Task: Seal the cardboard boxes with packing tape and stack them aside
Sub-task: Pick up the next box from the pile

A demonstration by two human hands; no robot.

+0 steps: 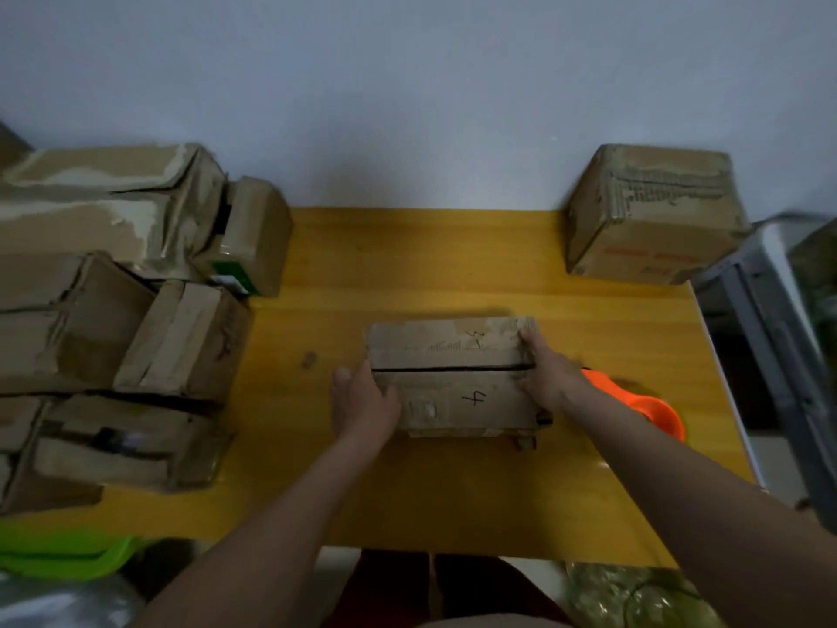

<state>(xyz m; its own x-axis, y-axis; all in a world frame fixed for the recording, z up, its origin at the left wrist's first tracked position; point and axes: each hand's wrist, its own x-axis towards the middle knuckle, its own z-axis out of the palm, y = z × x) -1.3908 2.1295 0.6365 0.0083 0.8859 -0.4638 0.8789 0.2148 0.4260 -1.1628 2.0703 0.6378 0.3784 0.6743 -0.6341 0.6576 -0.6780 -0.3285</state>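
Note:
A small worn cardboard box (453,373) lies in the middle of the yellow table (407,274), its two top flaps meeting at a dark seam; "4" is written on the near flap. My left hand (362,401) grips the box's left end, thumb on top. My right hand (550,373) grips its right end, fingers over the top edge. An orange tape dispenser (647,405) lies on the table just right of the box, partly hidden by my right wrist.
Several battered cardboard boxes (113,319) are piled along the table's left side. Another box (652,215) stands at the far right corner. A green bin (59,555) sits below left, and a grey metal frame (770,319) stands right of the table.

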